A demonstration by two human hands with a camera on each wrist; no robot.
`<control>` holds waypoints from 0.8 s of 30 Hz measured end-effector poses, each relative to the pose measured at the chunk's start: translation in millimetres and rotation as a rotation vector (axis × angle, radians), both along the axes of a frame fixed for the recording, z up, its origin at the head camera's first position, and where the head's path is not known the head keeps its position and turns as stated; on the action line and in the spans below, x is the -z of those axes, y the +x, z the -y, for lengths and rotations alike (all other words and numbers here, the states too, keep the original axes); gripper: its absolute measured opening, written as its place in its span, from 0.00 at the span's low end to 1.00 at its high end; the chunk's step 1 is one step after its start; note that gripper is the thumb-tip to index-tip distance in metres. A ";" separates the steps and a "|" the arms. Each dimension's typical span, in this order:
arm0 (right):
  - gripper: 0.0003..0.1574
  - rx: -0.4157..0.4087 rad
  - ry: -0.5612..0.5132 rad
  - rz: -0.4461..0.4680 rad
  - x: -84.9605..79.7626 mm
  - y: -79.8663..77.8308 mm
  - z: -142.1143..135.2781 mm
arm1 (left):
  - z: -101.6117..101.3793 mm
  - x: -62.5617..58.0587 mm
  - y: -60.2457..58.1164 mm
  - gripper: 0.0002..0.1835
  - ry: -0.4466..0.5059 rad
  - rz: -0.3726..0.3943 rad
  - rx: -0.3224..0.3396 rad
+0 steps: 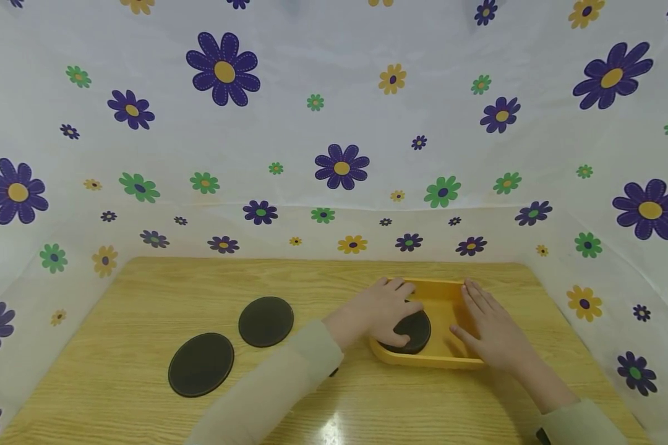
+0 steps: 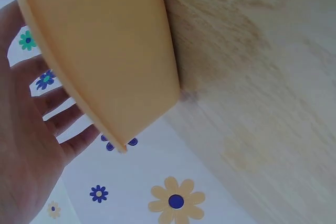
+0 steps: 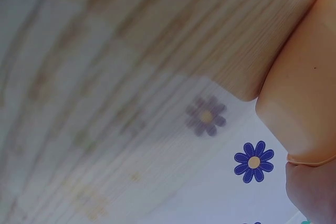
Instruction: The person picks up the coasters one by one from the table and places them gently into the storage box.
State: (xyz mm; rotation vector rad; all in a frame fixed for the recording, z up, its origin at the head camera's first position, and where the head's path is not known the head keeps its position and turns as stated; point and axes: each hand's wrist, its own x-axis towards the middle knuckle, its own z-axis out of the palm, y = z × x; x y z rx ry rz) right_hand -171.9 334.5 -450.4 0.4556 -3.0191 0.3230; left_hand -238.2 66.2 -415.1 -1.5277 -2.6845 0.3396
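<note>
A yellow-orange rectangular tub (image 1: 445, 363) with rounded corners stands on the right part of the table. My left hand (image 1: 383, 312) reaches in over its left end and grips a black round coaster (image 1: 420, 330) there, thumb on the near side and fingers on the far side. The coaster looks thick, perhaps a stack. From the left wrist, the hand (image 2: 37, 124) shows with fingers spread above the tub's rim (image 2: 68, 87). My right hand (image 1: 495, 330) rests along the tub's right rim, fingers straight and thumb pointing inward. In the right wrist view only a bit of it (image 3: 312, 190) shows.
Two flat black round coasters lie on the wooden table (image 1: 117, 334) to the left, a nearer coaster (image 1: 201, 364) and a farther coaster (image 1: 266, 321). A white cloth (image 1: 289, 136) printed with flowers hangs behind the table and along both sides.
</note>
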 end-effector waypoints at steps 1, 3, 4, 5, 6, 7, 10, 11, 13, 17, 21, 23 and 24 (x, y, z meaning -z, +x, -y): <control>0.56 0.001 -0.001 0.002 0.0 0.1 0.1 | 1.3 -1.0 0.5 0.37 0.004 -0.002 0.003; 0.56 0.003 -0.005 0.005 0.0 0.2 0.3 | 4.0 -3.2 1.5 0.36 0.010 -0.008 0.008; 0.56 0.003 -0.006 0.005 0.0 0.2 0.2 | 5.3 -4.5 2.1 0.37 0.010 -0.011 0.012; 0.56 0.002 -0.007 0.005 0.1 0.3 0.1 | 6.9 -6.1 2.8 0.37 0.010 -0.015 0.016; 0.56 0.000 -0.007 0.003 0.4 0.2 0.0 | 8.4 -7.4 3.4 0.37 0.012 -0.017 0.020; 0.56 -0.003 -0.006 0.000 0.5 0.2 -0.2 | 10.3 -9.2 4.2 0.37 0.012 -0.022 0.022; 0.56 -0.013 -0.002 -0.013 1.3 0.3 -0.8 | 16.6 -13.4 6.4 0.38 0.019 -0.034 0.024; 0.56 -0.017 0.001 -0.017 1.5 0.3 -1.0 | 19.0 -14.8 7.1 0.38 0.020 -0.042 0.023; 0.56 -0.022 0.001 -0.024 1.6 0.3 -1.3 | 23.9 -16.3 7.9 0.38 0.023 -0.049 0.020; 0.56 -0.028 -0.003 -0.031 1.4 0.3 -1.5 | 35.1 -19.4 9.8 0.38 0.027 -0.046 0.011; 0.55 -0.031 -0.001 -0.036 0.9 0.5 -1.5 | 47.5 -21.3 11.0 0.38 0.033 -0.043 -0.003; 0.55 -0.033 0.000 -0.036 0.7 0.8 -1.4 | 53.9 -22.0 11.4 0.38 0.035 -0.045 -0.011; 0.55 -0.034 0.000 -0.037 0.5 1.0 -1.4 | 57.3 -21.9 11.5 0.38 0.037 -0.047 -0.015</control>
